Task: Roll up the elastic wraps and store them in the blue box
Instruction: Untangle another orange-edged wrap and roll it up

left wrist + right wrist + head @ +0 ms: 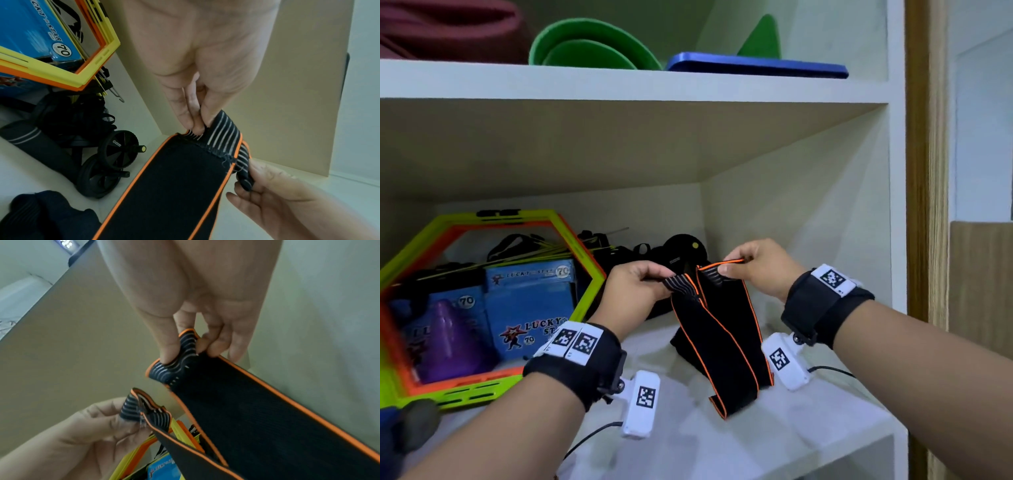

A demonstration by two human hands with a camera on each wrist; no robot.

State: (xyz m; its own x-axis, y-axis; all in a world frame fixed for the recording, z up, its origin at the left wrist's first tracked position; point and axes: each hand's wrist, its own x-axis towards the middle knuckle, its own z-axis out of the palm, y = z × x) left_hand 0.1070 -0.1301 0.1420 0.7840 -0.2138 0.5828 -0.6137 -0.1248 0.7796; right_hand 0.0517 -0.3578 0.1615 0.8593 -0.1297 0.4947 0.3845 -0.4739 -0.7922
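The left hand (635, 286) pinches one striped end of a black elastic wrap (722, 339) with orange edging, thumb against curled fingers; the right hand (753, 267) pinches a striped end in the same way, close beside the first; I cannot tell if these are two ends of one folded wrap or the ends of two wraps. The black bands hang down from both hands to the white shelf (808, 428), where the lower fold rests; another dark wrap (47, 216) lies on the shelf near the left wrist. The blue box (530, 308), printed with a star logo, stands at the left behind a yellow and orange hexagon frame (582, 246), well apart from the hands.

The wrap looks light, soft and stretchy, so it will sag and twist when held by one end only; the striped ends seem firmer and give a good place to hold; I think rolling should start from one such end, with the rest lying flat on the shelf.
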